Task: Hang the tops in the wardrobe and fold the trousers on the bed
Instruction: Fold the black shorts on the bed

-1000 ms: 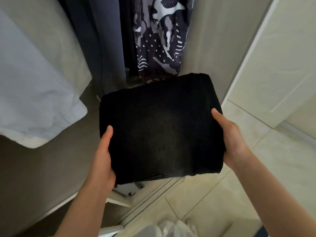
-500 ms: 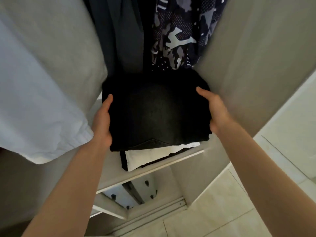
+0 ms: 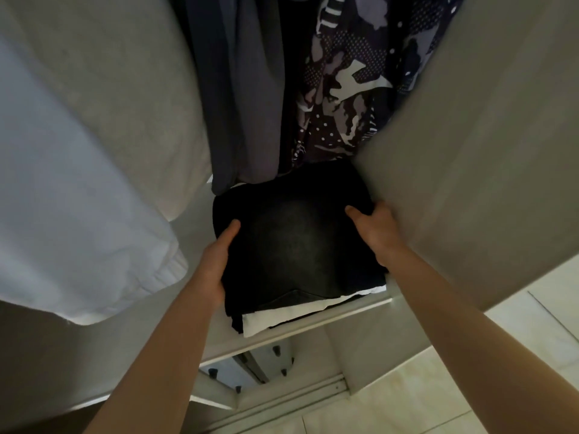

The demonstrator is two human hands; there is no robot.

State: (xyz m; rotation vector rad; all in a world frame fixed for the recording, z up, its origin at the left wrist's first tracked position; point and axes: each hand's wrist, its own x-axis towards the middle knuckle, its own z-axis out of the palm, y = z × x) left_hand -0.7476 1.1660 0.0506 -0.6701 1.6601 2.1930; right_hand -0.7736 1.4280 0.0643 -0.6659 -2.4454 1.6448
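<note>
Black folded trousers (image 3: 297,245), centre frame on the wardrobe shelf (image 3: 313,332), clamped by left hand (image 3: 216,264) and right hand (image 3: 376,233); overhanging white garment (image 3: 282,317) beneath may slide out on release.

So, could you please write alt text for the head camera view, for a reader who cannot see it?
Two bare hands, left hand and right hand, hold folded black trousers by the sides on top of a folded white garment on a wardrobe shelf. Above hang a dark blue garment and a patterned top; pale clothes hang at left.
</note>
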